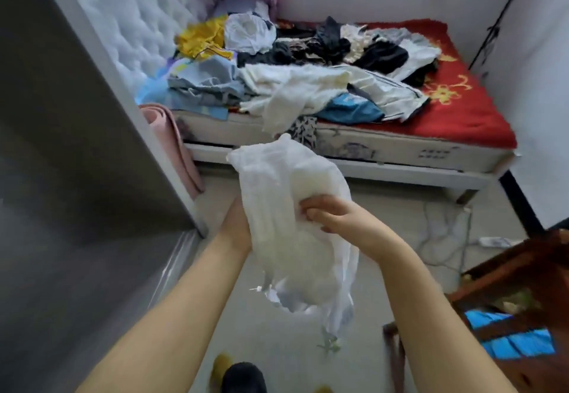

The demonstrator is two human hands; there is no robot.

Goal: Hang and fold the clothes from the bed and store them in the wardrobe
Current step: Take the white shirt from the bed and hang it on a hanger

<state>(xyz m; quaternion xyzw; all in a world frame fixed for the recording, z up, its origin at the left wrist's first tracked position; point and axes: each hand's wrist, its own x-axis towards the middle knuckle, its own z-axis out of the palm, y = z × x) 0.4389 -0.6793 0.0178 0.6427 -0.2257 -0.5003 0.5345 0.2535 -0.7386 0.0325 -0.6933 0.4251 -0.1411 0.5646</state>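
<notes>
We grip one white garment (292,223), fingers (311,208) clamped on it; the pile (308,63) on the bed (480,109) remains.

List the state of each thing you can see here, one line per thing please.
white garment: bunched, held up off the floor in both hands.
left hand: behind the garment, fingers hidden.
right hand: fingers curled into the garment.
clothes pile: unfolded, heaped on the bed.
bed: red cover partly bare.
</notes>
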